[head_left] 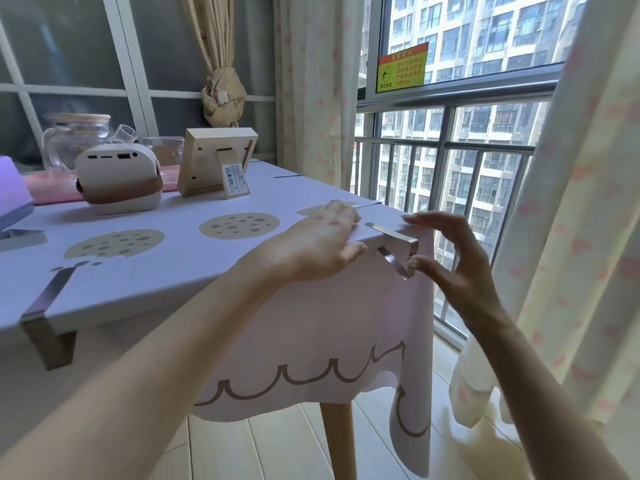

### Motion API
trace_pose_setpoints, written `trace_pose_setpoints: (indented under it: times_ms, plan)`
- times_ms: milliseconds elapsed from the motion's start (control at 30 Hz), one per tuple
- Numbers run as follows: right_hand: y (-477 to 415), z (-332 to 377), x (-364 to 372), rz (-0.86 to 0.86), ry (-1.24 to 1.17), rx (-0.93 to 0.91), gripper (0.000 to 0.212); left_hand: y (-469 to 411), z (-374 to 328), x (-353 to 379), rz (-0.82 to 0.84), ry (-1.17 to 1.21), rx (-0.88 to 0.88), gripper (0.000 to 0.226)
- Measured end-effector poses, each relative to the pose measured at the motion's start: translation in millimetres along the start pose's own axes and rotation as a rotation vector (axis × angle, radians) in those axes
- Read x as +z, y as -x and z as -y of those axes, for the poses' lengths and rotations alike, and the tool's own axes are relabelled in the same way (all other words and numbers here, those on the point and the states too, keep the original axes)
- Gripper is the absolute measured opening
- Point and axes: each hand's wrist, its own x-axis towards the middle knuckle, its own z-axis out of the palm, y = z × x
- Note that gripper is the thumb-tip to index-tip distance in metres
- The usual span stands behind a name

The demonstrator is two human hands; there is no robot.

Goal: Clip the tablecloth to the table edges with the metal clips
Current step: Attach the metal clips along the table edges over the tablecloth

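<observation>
A pale lilac tablecloth [194, 268] with beige cookie prints covers the table and hangs over its near edge and right corner. A metal clip [398, 242] sits over the near edge by the right corner, its lower arm sticking out below. My left hand [318, 244] lies flat on the cloth just left of that clip, thumb under the edge. My right hand [453, 261] is beside the clip with fingers spread, thumb touching the clip's lower tip. Another metal clip [45, 306] grips the near edge at the left. A third clip [353, 205] shows past my left hand.
On the table stand a cream device [117, 181], a wooden frame [216, 161], a glass teapot [74, 140] and a pink mat [48, 188]. A wooden table leg [337, 441] stands below the corner. Curtain [568, 237] and window railing [446, 143] lie close on the right.
</observation>
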Motion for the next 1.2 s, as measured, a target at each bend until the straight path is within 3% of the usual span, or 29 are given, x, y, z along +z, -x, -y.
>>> trace_pose_setpoints:
  times_ms: [133,333,733,1000,1200]
  plan:
    - [-8.3,-3.2,-3.9,0.049,0.0,0.016,0.053,0.2,-1.3,0.1,0.002,-0.017,-0.011,0.041]
    - [-14.4,-9.4,9.7,-0.067,0.063,-0.028,0.041,2.2,-3.1,-1.2,0.003,-0.012,0.008,0.037]
    - [-20.4,-9.1,28.6,-0.228,0.267,-0.012,0.039,1.3,-2.4,-0.3,-0.028,-0.024,0.011,0.036]
    - [-16.3,-12.8,24.6,-0.157,0.269,-0.015,0.054,2.1,-3.0,-0.8,-0.006,-0.051,0.057,0.037]
    - [-4.8,-18.1,29.2,-0.099,0.464,-0.114,0.065,-0.1,-1.1,-1.8,0.029,-0.069,0.049,0.041]
